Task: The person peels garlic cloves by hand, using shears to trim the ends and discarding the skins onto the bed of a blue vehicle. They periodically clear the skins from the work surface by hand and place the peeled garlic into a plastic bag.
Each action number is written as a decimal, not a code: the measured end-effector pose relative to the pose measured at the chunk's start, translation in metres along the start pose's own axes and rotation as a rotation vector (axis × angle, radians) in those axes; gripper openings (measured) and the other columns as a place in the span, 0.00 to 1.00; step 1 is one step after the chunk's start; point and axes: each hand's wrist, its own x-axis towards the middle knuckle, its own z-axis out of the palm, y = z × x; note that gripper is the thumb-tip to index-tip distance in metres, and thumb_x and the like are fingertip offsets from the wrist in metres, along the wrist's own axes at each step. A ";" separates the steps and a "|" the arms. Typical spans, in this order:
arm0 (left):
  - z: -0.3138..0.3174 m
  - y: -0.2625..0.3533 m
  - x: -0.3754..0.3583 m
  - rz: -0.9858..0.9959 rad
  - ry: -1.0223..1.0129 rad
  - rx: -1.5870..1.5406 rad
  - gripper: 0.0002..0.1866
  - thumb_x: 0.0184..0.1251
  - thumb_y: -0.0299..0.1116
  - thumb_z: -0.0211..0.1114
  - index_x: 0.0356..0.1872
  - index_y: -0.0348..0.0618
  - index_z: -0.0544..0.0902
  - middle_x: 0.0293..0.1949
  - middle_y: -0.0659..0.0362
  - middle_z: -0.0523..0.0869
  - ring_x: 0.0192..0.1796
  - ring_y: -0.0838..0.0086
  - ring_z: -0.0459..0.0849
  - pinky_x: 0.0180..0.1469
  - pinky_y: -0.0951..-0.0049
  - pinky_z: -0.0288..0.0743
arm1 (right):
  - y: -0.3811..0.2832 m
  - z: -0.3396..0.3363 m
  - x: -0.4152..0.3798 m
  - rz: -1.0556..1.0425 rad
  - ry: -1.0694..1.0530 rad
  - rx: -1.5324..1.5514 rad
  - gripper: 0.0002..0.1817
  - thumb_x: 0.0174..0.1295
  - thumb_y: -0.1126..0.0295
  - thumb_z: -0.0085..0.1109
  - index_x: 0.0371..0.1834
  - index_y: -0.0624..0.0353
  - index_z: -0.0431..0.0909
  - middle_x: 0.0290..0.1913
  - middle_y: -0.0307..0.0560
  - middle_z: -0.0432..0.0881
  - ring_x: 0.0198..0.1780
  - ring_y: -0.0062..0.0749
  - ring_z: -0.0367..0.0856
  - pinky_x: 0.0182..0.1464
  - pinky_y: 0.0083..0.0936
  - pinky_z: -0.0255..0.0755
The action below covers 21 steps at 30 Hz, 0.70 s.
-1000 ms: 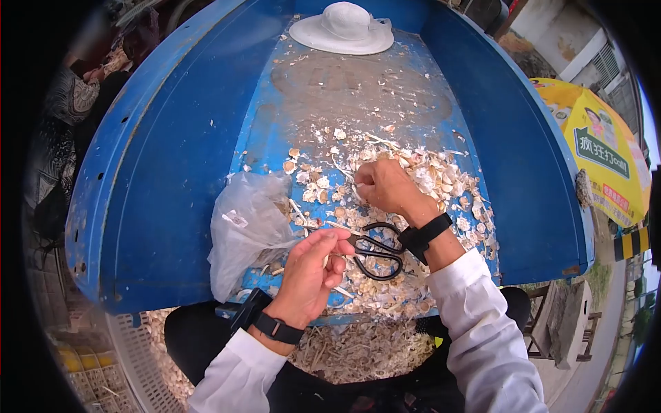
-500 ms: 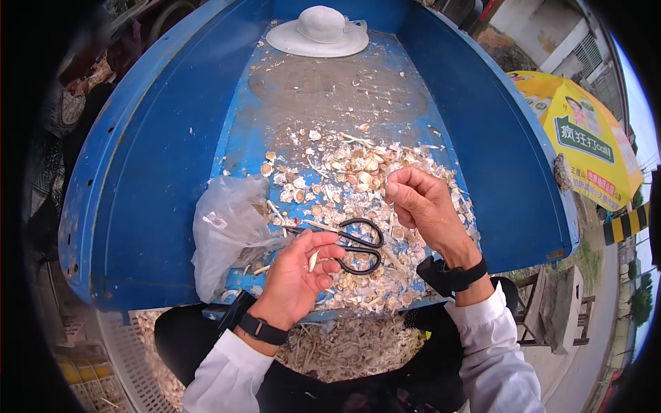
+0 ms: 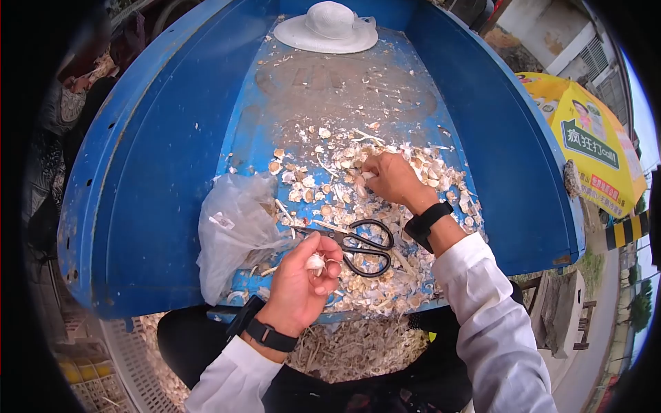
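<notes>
White garlic clove (image 3: pixel 315 262) sits in the left hand (image 3: pixel 301 283), fingers curled round it, thumb pinning it against the fingertips, just above the near edge of the blue bed (image 3: pixel 172 158). Right hand (image 3: pixel 391 177) is further out, knuckles up, fingertips pressed together into the peel pile (image 3: pixel 358 206), pinching at something pale; can't tell what exactly.

Black scissors (image 3: pixel 365 246) lie flat on the peels between the 2 hands, blades pointing left, touching neither hand. Clear bag (image 3: pixel 234 230) is slumped just left of them. White hat (image 3: pixel 329 27) sits at the far end, well apart.

Handling guess: clove is light, firm, with dry papery skin that slips and flakes. It's small enough to pop out of a loose grip, so hold across the fat middle with thumb and 2 fingertips, root end exposed. Scissors are stiff; take them by the loops.
</notes>
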 end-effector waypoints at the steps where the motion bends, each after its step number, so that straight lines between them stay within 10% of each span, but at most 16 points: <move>1: 0.000 0.001 0.000 0.003 0.002 -0.005 0.15 0.76 0.42 0.53 0.38 0.41 0.79 0.34 0.57 0.81 0.30 0.76 0.78 0.20 0.84 0.66 | -0.002 -0.008 -0.001 0.046 -0.101 0.189 0.11 0.61 0.65 0.67 0.35 0.62 0.82 0.28 0.45 0.83 0.29 0.30 0.81 0.29 0.30 0.72; 2: 0.002 0.001 -0.001 0.005 0.007 -0.008 0.15 0.76 0.42 0.53 0.38 0.41 0.79 0.34 0.57 0.81 0.30 0.76 0.78 0.20 0.84 0.66 | -0.007 -0.015 -0.004 0.044 -0.106 0.192 0.11 0.61 0.65 0.67 0.35 0.62 0.82 0.28 0.45 0.83 0.29 0.30 0.81 0.29 0.30 0.72; 4: 0.008 0.000 -0.003 0.030 0.066 0.033 0.15 0.76 0.42 0.52 0.42 0.39 0.79 0.35 0.57 0.82 0.31 0.76 0.79 0.21 0.84 0.67 | -0.017 -0.026 -0.015 0.444 -0.246 1.227 0.11 0.66 0.64 0.63 0.41 0.61 0.81 0.28 0.37 0.81 0.28 0.18 0.77 0.26 0.18 0.69; 8: 0.007 -0.002 0.000 0.024 0.036 0.078 0.19 0.77 0.43 0.51 0.52 0.37 0.79 0.39 0.54 0.85 0.34 0.73 0.82 0.28 0.82 0.75 | -0.052 -0.036 -0.039 0.380 -0.312 1.647 0.09 0.69 0.65 0.59 0.43 0.60 0.79 0.32 0.37 0.80 0.27 0.15 0.74 0.21 0.11 0.64; 14: 0.009 -0.005 -0.003 0.063 -0.024 0.084 0.18 0.77 0.42 0.51 0.54 0.38 0.78 0.42 0.57 0.84 0.36 0.76 0.82 0.30 0.83 0.75 | -0.097 -0.030 -0.071 0.266 -0.337 1.692 0.08 0.69 0.68 0.59 0.44 0.60 0.76 0.35 0.40 0.82 0.31 0.17 0.79 0.26 0.12 0.70; 21: 0.014 -0.012 -0.005 0.345 -0.063 0.318 0.13 0.78 0.40 0.53 0.53 0.44 0.77 0.34 0.66 0.79 0.31 0.87 0.73 0.24 0.88 0.61 | -0.118 -0.008 -0.091 0.043 0.259 1.217 0.05 0.63 0.79 0.61 0.40 0.63 0.76 0.43 0.49 0.84 0.40 0.28 0.84 0.41 0.21 0.79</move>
